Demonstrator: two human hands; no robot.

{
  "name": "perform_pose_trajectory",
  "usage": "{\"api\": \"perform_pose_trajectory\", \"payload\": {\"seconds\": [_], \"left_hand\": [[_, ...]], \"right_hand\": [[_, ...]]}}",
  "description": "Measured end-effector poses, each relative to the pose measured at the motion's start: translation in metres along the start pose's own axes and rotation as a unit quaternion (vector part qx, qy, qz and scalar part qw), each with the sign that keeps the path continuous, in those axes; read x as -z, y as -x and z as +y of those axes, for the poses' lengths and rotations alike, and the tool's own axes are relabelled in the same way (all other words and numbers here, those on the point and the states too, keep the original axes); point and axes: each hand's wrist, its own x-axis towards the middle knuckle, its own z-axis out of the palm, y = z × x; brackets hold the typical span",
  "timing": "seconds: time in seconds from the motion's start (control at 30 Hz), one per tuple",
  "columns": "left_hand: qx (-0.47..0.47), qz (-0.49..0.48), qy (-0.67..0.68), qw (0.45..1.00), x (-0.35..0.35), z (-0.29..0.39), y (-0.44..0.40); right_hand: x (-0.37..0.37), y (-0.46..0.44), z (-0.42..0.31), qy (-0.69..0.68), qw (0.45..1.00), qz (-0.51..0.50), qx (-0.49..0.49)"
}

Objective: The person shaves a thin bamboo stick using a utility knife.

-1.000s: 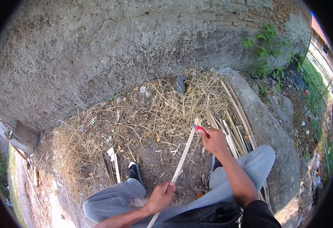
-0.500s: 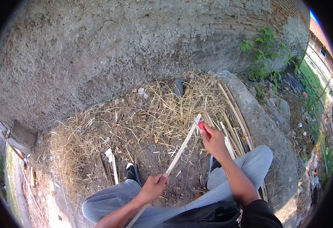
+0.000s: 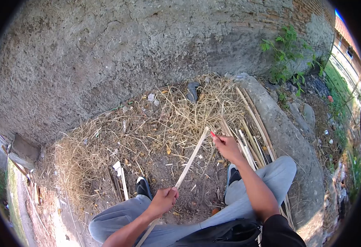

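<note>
My left hand [image 3: 164, 201] is closed round a long pale strip of wood or bamboo [image 3: 190, 161]. The strip slants up and away from me, and its lower end runs back under my left forearm. In my closed right hand [image 3: 228, 149] is a red-handled utility knife [image 3: 213, 134], mostly covered by my fingers. Its blade is hard to make out now. A small gap separates the knife from the strip's far end. Pale shavings lie on the ground between my feet.
Several loose strips [image 3: 252, 117] lie to the right beside a concrete ledge [image 3: 273, 119]. Dry straw [image 3: 184, 111] covers the soil up to a rough wall [image 3: 147, 53]. A dark grey object [image 3: 193, 91] rests near the wall, and a green plant [image 3: 285, 53] grows at right.
My right hand with the knife has turned and come slightly lower, off the strip's tip. The strip's far end has shifted a little left and down. The left hand keeps its hold.
</note>
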Motion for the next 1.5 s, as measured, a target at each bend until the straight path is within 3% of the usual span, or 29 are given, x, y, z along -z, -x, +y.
{"api": "perform_pose_trajectory", "payload": {"seconds": [0.03,0.07,0.1,0.13,0.2,0.3,0.43,0.5,0.93,1.0,1.03,1.17,1.23,1.5], "left_hand": [[0.006,0.003,0.007,1.0,0.0,-0.008,-0.007],[-0.084,0.041,-0.074,0.993,-0.001,-0.016,-0.015],[-0.17,0.08,-0.154,0.97,-0.003,-0.022,-0.018],[-0.164,0.085,-0.148,0.972,-0.005,-0.023,-0.017],[-0.159,0.111,-0.189,0.963,-0.008,-0.016,-0.018],[-0.191,0.161,-0.216,0.944,-0.014,-0.005,-0.012],[-0.204,0.182,-0.234,0.933,-0.016,0.001,-0.008],[-0.196,0.19,-0.218,0.937,-0.016,0.002,-0.007],[-0.216,0.18,-0.244,0.928,-0.018,0.01,0.004],[-0.18,0.162,-0.255,0.936,-0.022,0.007,0.009],[-0.182,0.16,-0.258,0.935,-0.026,0.003,0.015],[-0.195,0.109,-0.242,0.944,-0.026,0.006,0.023],[-0.186,0.101,-0.236,0.948,-0.029,0.009,0.021],[-0.151,0.116,-0.262,0.946,-0.027,0.008,0.026]], "right_hand": [[-0.005,0.0,0.002,-0.175,0.978,-0.067,-0.096],[-0.01,0.002,0.004,-0.341,0.911,-0.13,-0.19],[-0.012,0.01,-0.004,-0.236,0.951,-0.142,-0.143],[-0.016,0.024,-0.021,-0.234,0.95,-0.152,-0.144],[-0.026,0.056,-0.053,-0.136,0.979,-0.028,0.15],[-0.039,0.085,-0.061,-0.02,0.977,-0.079,0.198],[-0.045,0.095,-0.068,-0.082,0.978,-0.066,0.182],[-0.047,0.093,-0.068,-0.078,0.966,-0.032,0.244],[-0.045,0.086,-0.065,-0.03,0.961,-0.008,0.276],[-0.048,0.076,-0.057,-0.063,0.971,0.052,0.226],[-0.031,0.058,-0.049,-0.02,0.987,0.047,0.149],[-0.005,0.037,-0.028,-0.005,0.984,0.068,0.168],[-0.004,0.038,-0.031,-0.024,0.995,0.039,0.091],[-0.01,0.026,-0.019,0.003,0.988,0.084,0.129]]}}
